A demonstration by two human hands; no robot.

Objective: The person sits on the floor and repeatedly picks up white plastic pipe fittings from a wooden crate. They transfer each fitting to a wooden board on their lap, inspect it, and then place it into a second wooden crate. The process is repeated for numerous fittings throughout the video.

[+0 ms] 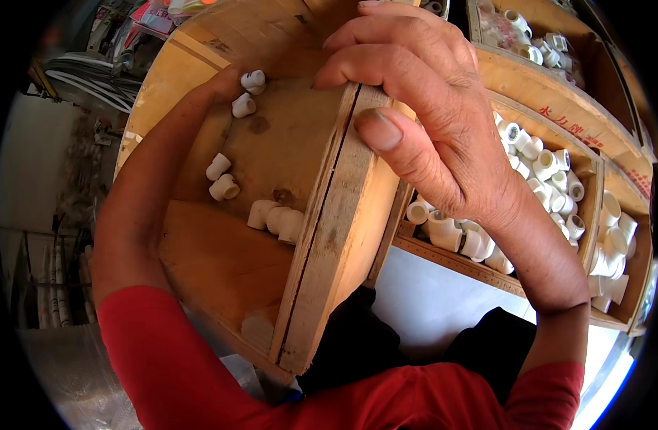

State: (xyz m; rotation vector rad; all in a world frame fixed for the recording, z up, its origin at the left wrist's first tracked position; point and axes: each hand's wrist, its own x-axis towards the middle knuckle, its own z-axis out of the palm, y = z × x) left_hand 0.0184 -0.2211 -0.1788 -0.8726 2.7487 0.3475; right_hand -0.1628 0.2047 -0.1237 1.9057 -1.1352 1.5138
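Observation:
Before me a wooden crate (331,258) is open towards me. My right hand (441,118) grips the thick edge of its wall, thumb on the near face and fingers over the far side. My left hand (228,83) reaches into the crate along its left side. Its fingers are mostly hidden in shadow. Beside that hand lie a white plastic pipe fitting (253,81) and a white elbow (244,106). Further down the crate are another white elbow (218,166), a white fitting (224,187) and a cluster of white fittings (276,221) against the wall.
To the right, a wooden bin (441,253) is heaped with white pipe fittings (549,172). Another bin holds larger white fittings (613,242). Bagged fittings (549,51) fill a bin at the upper right. Coiled cable (87,78) hangs at the left.

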